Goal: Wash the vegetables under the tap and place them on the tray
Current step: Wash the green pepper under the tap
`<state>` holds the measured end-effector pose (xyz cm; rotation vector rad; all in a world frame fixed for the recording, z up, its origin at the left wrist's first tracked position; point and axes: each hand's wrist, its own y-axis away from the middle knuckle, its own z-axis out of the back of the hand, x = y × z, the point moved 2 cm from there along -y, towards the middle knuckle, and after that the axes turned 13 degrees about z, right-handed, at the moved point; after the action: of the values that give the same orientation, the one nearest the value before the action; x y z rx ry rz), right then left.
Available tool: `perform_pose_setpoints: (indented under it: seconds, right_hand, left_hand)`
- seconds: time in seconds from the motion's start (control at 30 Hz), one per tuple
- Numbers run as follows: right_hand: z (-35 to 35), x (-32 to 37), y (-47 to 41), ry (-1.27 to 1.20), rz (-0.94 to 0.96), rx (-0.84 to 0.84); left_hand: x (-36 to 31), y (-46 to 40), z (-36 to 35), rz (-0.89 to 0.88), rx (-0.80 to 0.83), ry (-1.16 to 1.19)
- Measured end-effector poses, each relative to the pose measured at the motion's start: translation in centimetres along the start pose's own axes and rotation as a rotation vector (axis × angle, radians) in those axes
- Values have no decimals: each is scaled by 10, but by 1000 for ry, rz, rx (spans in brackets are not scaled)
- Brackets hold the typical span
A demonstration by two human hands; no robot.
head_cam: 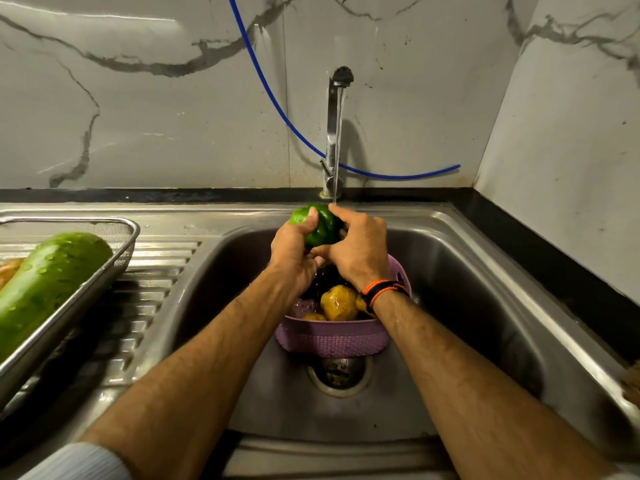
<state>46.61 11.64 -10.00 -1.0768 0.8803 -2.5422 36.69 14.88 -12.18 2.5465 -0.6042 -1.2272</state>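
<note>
Washing is the step in hand: you hold one green pepper (317,225) under the thin stream from the tap (335,133), above the sink (485,271). Your left hand (294,251) cups it from the left with the thumb curled over its top, and your right hand (360,247) grips it from the right, fingers (341,213) wrapped over the far side, so both hands are closed round the same pepper.

Next, I judge, you need to turn it so the water reaches every side, then carry it left, over the ribbed drainboard, and set it in the metal tray (69,306). It will be wet and slick, so keep a firm hold across the gap.

Counting: one large green gourd (48,282) already lies in the tray, beaded with water, with a sliver of something pale orange beside it at the frame's edge, too cropped to name. One purple basket (332,337) sits in the sink over the drain, holding at least two yellow pieces (338,303) and something dark behind them; your wrists hide the rest, so I cannot give the full number.
</note>
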Motion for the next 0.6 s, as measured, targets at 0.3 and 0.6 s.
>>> perform_pose_setpoints:
  seconds: [0.3, 0.6]
  right_hand:
    - [-4, -7, -5, -16, -55, 159]
    - [-4, -4, -5, -31, -23, 107]
  left_hand:
    - [-1, 3, 5, 61, 90, -61]
    - [-2, 4, 4, 111, 77, -44]
